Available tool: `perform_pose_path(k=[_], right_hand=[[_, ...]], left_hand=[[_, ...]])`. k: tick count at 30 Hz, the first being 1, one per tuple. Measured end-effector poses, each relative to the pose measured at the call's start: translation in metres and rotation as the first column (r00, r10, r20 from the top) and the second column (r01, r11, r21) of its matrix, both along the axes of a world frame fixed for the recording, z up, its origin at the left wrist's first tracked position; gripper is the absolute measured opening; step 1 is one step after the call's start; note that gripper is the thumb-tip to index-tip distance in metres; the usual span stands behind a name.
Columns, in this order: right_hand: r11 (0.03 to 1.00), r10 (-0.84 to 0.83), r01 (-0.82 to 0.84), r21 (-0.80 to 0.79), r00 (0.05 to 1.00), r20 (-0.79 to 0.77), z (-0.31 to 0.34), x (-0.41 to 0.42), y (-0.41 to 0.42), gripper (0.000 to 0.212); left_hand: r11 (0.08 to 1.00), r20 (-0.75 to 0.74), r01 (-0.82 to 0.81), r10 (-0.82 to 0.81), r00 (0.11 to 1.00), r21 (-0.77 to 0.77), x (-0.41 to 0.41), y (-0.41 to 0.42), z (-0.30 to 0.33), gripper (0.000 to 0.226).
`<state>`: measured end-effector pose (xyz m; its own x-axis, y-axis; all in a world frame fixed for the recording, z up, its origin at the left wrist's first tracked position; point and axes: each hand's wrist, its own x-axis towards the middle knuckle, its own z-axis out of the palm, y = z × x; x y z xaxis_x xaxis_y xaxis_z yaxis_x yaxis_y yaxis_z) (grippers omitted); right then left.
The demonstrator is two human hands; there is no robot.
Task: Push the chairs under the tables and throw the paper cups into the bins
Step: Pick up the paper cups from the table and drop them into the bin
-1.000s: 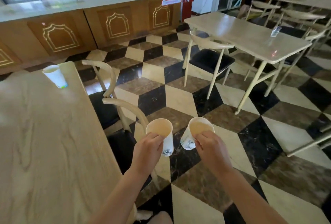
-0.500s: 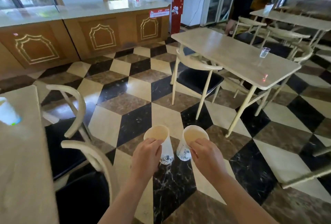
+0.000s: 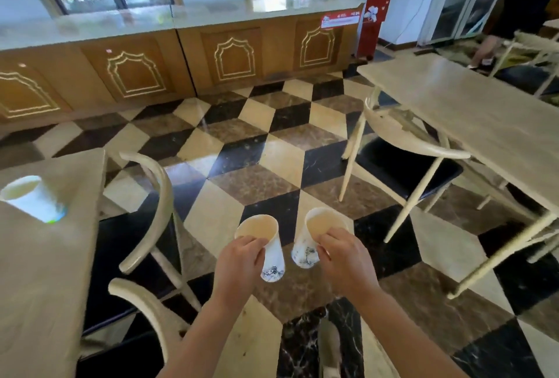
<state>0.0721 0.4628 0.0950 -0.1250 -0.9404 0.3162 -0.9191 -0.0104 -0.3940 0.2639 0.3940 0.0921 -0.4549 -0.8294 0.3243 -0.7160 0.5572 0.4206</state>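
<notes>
Now each hand w/ cup: left hand [image 3: 239, 259], right hand [image 3: 344, 259].

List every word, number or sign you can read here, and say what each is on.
None can be read.
Red and white sticker on the wooden counter: print blurred.
Red stand by the counter: a white flower design, no legible words.
Held paper cups: dark pictures only.

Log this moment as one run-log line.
left hand: holds paper cup | right hand: holds second paper cup | third cup: on left table
</notes>
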Motion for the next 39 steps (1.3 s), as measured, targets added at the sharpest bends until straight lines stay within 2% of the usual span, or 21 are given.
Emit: perform_pose_path(k=[6,9,15,18,27,32,36,39], right_hand=[[0.984,0.175,-0.175,-0.022,0.984,-0.008,0.008,-0.04,-0.152,0.031],[0.959,0.283,-0.283,-0.015,0.959,-0.011,0.018,-0.048,-0.226,0.03],[0.878,0.478,-0.479,0.0,0.877,-0.045,0.019,-0.026,-0.354,0.022],[0.825,0.564,-0.564,-0.012,0.825,-0.021,0.016,-0.003,-0.411,0.026],[0.747,0.665,-0.665,0.01,0.747,0.01,0.012,0.082,-0.594,0.024],[0.748,0.663,-0.663,0.016,0.748,0.024,0.018,0.124,-0.686,0.025],[0.707,0.705,-0.706,0.042,0.708,0.029,0.012,0.156,-0.748,0.025],[0.657,0.752,-0.753,0.038,0.658,0.033,0.009,0.183,-0.799,0.026]], left_hand=[[0.98,0.019,-0.197,0.197,0.98,0.011,-0.03,-0.116,-0.006,0.02],[0.958,0.015,-0.286,0.286,0.958,0.01,-0.04,-0.167,0.004,0.02],[0.855,0.019,-0.518,0.517,0.856,0.023,-0.024,-0.245,0.008,0.02],[0.798,-0.022,-0.599,0.601,0.799,0.057,-0.003,-0.282,0.007,0.02],[0.71,-0.106,-0.7,0.704,0.702,0.075,0.072,-0.449,0.0,0.023],[0.687,-0.083,-0.724,0.727,0.682,0.061,0.116,-0.538,0.012,0.008],[0.638,-0.079,-0.769,0.77,0.633,0.049,0.149,-0.595,0.002,0.033],[0.587,-0.064,-0.807,0.809,0.584,0.061,0.169,-0.632,-0.005,0.032]])
